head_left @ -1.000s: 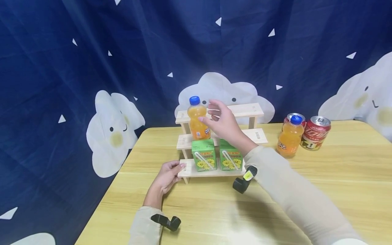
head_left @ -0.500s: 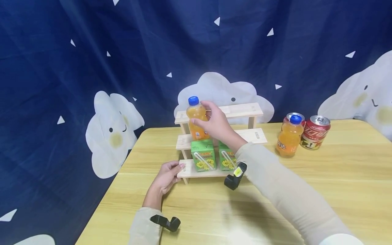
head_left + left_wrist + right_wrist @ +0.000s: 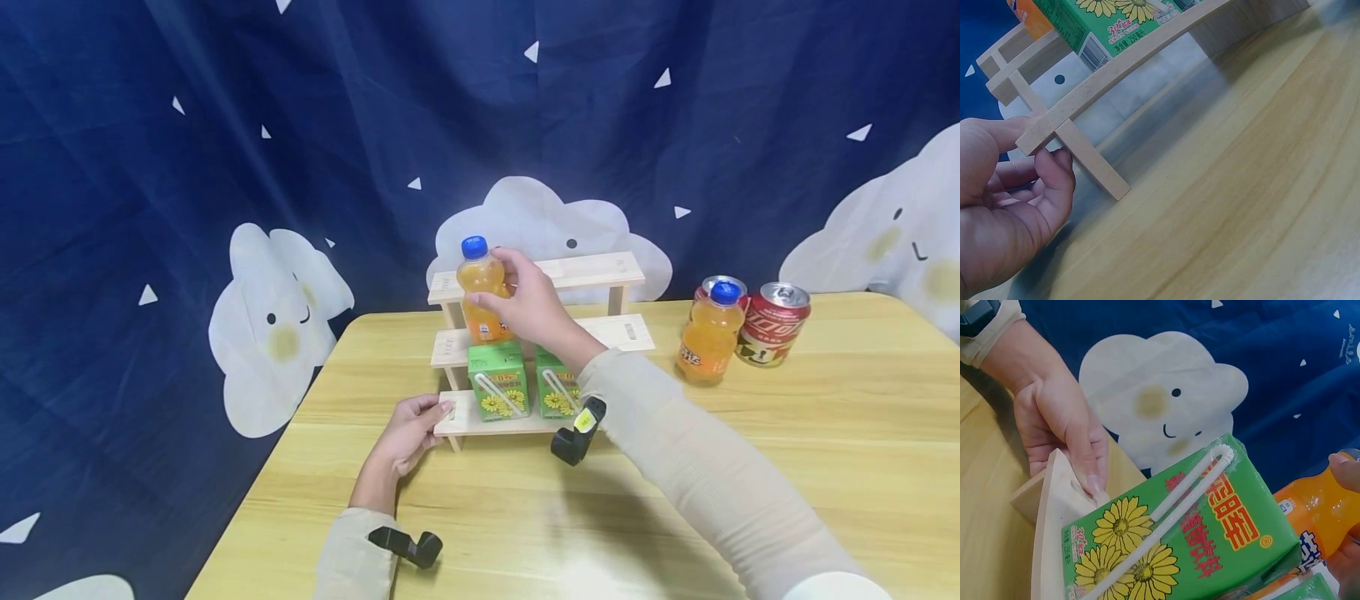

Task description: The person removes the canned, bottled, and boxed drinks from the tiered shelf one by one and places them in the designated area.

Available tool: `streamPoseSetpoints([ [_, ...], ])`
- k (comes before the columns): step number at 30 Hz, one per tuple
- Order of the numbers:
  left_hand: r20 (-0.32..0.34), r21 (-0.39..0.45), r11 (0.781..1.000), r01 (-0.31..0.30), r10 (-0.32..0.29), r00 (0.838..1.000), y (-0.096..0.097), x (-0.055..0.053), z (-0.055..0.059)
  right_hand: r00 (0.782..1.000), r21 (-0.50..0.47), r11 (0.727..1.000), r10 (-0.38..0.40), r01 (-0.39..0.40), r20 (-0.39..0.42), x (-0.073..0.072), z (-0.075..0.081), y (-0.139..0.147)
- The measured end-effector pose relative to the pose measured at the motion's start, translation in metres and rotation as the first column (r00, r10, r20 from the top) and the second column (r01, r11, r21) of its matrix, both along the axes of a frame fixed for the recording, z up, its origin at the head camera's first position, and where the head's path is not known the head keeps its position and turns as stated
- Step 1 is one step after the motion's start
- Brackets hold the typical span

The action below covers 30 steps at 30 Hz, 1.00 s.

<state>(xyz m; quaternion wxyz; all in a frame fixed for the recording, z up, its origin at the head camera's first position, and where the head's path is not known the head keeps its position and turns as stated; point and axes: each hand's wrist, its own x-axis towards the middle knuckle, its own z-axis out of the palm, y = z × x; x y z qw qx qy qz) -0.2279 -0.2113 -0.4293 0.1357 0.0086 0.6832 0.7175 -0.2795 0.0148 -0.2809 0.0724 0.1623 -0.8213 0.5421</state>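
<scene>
A three-step wooden rack (image 3: 628, 332) stands on the table. On its middle step, at the left end, is an upright orange drink bottle (image 3: 480, 287) with a blue cap. My right hand (image 3: 531, 302) grips this bottle from the right, thumb in front and fingers behind. With my left hand (image 3: 405, 435) I pinch the left end of the lowest step; in the left wrist view the thumb lies above the board and curled fingers below. Two green drink cartons (image 3: 498, 382) with straws stand on that step, the right one partly hidden by my right arm.
To the right of the rack stand a second orange drink bottle (image 3: 709, 335) and two red cans (image 3: 774, 325), one mostly behind the bottle. A blue curtain (image 3: 360, 100) with white clouds hangs behind the wooden table (image 3: 480, 508).
My right hand has moved left from beside the bottle and closed around it. The left hand keeps its hold on the rack's lowest step.
</scene>
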Motion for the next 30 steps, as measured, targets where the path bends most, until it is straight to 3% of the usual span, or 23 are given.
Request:
streamPoseSetpoints([
  [30, -0.004, 0.004, 1.0, 0.0, 0.0, 1.0, 0.0, 0.0, 0.0, 0.999, -0.002, 0.999, -0.039, 0.039, -0.023, 0.004, -0.001, 0.023],
])
